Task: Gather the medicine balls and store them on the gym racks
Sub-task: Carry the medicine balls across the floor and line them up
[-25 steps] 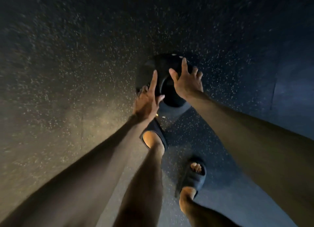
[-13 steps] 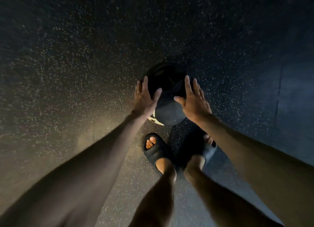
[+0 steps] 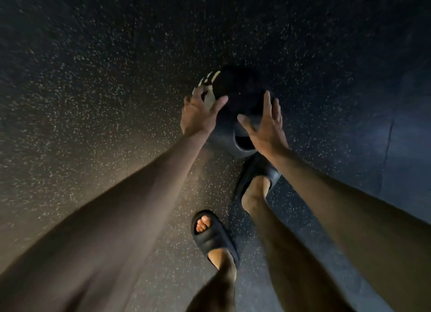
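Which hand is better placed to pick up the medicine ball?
Left, marginally: the left hand is spread against the medicine ball on its left side, thumb across its front, while the right hand rests over the near right side. Both flank it; a two-handed lift seems likely.

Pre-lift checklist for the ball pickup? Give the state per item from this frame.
1. Left hand at the left side of the medicine ball: ok, fingers spread.
2. Right hand at its right side: ok, fingers spread.
3. Both palms pressed firmly on the ball: cannot tell, too dark.
4. Ball at rest on the floor: cannot tell.
5. Front sandal clear of the ball: cannot tell, its toe is hidden close beside it.
6. Rack in sight for the carry: not ok, none in view.
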